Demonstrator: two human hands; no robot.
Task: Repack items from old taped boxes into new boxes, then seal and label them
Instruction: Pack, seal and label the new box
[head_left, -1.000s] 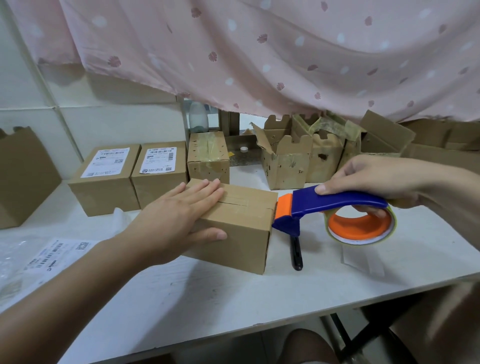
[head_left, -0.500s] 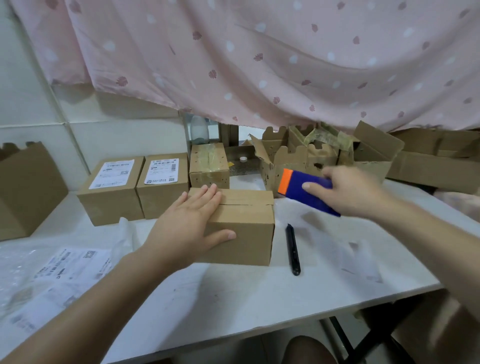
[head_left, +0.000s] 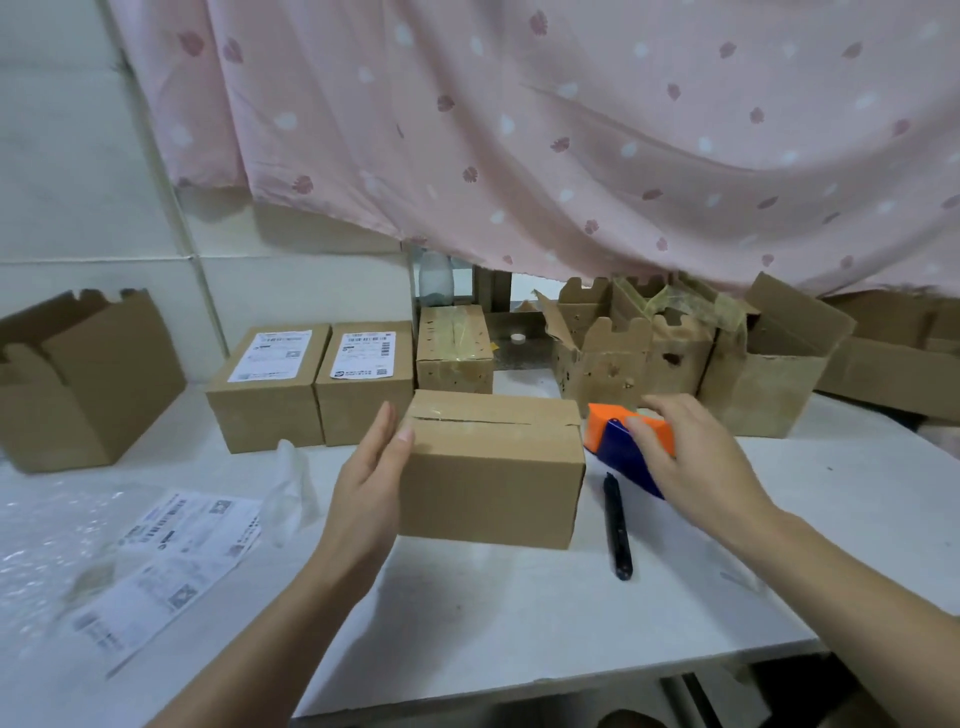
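Steadying the taped box (head_left: 493, 478) mid-way along the table (head_left: 519, 613) with my left hand (head_left: 363, 499) flat against its end, right hand (head_left: 696, 467) draped over the tape dispenser (head_left: 618, 452) (gripping or not, I couldn't tell), I feared shoving the box onto the pen (head_left: 616, 525).

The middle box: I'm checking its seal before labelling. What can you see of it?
The middle box is plain brown cardboard, closed, with clear tape along its top seam and no label showing. It sits flat on the white table. The left hand, held flat, touches its left end, thumb on the top edge.
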